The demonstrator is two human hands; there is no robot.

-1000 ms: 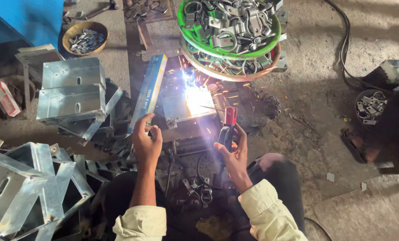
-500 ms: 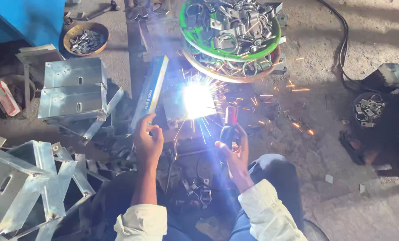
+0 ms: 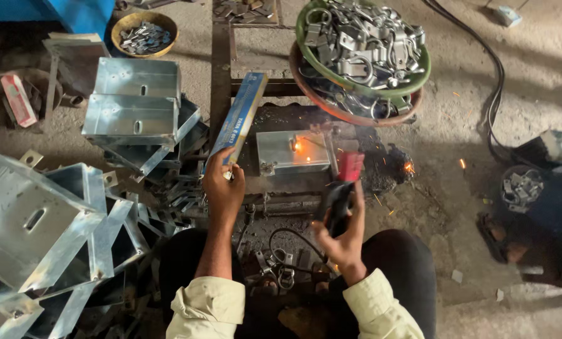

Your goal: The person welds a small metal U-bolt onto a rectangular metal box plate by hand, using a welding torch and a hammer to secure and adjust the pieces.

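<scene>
My left hand [image 3: 223, 189] grips the lower end of a long blue box [image 3: 240, 119], held upright and tilted beside the workpiece. My right hand [image 3: 344, 232] holds a black and red welding electrode holder [image 3: 342, 188] just right of a shiny rectangular metal box [image 3: 292, 152] that lies on a dark steel work stand [image 3: 243, 85]. A small orange glow sits on the top of the metal box, and a few sparks lie scattered on the ground to its right.
Stacked galvanised metal boxes [image 3: 133, 103] and larger ones [image 3: 36, 220] fill the left. A green basin of metal clamps [image 3: 364, 50] sits at the back, a yellow bowl of small parts [image 3: 144, 31] at top left. A black cable [image 3: 494, 94] runs on the right.
The bright welding arc has gone out, leaving only a small glow and fading sparks. My right hand has drawn the holder back from the metal box.
</scene>
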